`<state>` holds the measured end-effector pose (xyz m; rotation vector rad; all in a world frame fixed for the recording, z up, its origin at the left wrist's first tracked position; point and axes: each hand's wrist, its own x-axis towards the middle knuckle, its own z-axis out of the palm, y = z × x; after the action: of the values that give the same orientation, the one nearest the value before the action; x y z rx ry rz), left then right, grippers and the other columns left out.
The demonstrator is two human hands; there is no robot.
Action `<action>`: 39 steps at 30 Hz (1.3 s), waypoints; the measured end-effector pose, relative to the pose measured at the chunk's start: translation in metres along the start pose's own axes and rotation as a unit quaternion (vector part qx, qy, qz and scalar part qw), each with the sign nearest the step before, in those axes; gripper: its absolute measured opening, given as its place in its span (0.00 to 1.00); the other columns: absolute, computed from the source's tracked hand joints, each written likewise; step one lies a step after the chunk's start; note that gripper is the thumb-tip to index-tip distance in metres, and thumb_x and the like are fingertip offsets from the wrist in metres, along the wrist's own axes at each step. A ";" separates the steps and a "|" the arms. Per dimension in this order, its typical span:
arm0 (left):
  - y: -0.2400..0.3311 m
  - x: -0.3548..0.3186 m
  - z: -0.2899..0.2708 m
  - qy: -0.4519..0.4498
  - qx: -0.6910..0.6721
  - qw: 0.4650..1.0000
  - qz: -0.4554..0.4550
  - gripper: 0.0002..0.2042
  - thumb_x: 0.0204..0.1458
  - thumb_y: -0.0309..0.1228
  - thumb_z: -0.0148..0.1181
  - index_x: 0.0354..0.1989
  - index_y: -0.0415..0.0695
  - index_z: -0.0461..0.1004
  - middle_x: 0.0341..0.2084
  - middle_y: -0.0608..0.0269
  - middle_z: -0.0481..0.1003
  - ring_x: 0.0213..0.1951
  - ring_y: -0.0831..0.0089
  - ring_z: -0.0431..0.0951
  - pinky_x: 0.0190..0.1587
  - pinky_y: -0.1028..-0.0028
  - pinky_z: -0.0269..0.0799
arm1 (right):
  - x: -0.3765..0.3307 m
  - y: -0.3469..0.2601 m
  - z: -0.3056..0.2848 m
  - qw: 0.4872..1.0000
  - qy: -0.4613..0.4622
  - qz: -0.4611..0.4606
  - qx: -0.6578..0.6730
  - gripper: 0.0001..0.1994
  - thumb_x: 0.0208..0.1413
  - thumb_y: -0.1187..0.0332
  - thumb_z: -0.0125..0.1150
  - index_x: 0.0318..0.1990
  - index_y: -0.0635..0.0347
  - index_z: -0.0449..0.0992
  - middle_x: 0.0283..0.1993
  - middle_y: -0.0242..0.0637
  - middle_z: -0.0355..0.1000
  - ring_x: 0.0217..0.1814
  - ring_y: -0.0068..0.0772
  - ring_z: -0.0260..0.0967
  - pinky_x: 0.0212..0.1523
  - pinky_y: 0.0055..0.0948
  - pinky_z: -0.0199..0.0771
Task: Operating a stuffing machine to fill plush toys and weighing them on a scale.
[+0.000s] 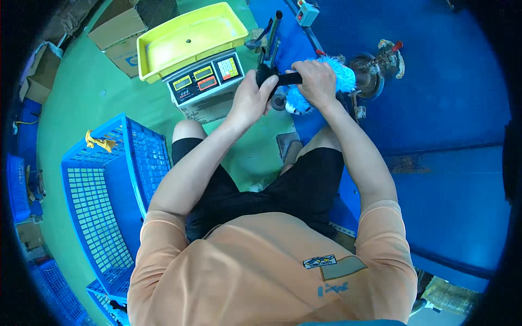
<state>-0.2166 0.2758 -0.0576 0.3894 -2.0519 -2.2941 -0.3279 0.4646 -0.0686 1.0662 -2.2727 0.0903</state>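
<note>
Strip (288,79), black, spans my hands just right of the scale (204,81): left hand (253,99) closed around one end, right hand (318,82) curled over the other beside blue fluff (343,77); steady wrists, even pressure seem best.

Green floor (76,122), blue and brown around its edges

Smooth and slightly shiny, spread from the upper left down toward the centre. At the left, a large blue basket (130,157) with grid walls and an open top, too hidden at the base to tell whether directly on the floor. Farther left and lower, more blue baskets (57,288), near a small cardboard box (31,234). At the upper left, a larger cardboard box (122,49) with a raised flap. Near the centre, a dark grey plate (284,142) just beside a foot (292,153).
</note>
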 end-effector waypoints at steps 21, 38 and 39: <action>-0.037 -0.043 -0.066 0.031 -0.239 0.969 -0.049 0.13 0.63 0.33 0.59 0.48 0.36 0.71 0.25 0.61 0.76 0.22 0.76 0.79 0.23 0.85 0.73 | 0.027 -0.035 -0.022 0.986 -0.072 -0.121 0.086 0.16 0.52 0.52 0.68 0.38 0.51 0.74 0.33 0.29 0.73 0.36 0.34 0.74 0.39 0.33 0.71; -0.091 -0.061 -0.041 0.091 -0.293 0.947 0.092 0.23 0.66 0.36 0.54 0.66 0.41 0.62 0.54 0.51 0.72 0.51 0.68 0.75 0.55 0.71 0.72 | 0.068 -0.113 -0.031 0.966 -0.174 0.103 0.159 0.26 0.64 0.43 0.51 0.36 0.62 0.76 0.29 0.48 0.76 0.32 0.51 0.76 0.33 0.44 0.73; -0.094 -0.053 -0.041 0.084 -0.283 0.951 0.094 0.25 0.65 0.36 0.55 0.68 0.41 0.61 0.54 0.50 0.72 0.50 0.67 0.75 0.54 0.72 0.72 | 0.074 -0.115 -0.029 0.956 -0.168 0.152 0.188 0.29 0.65 0.42 0.47 0.36 0.65 0.76 0.29 0.52 0.77 0.33 0.55 0.76 0.34 0.47 0.73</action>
<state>-0.1438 0.2580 -0.1449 0.3205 -1.2154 -2.4807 -0.2670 0.3466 -0.0253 0.9590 -2.7952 0.5212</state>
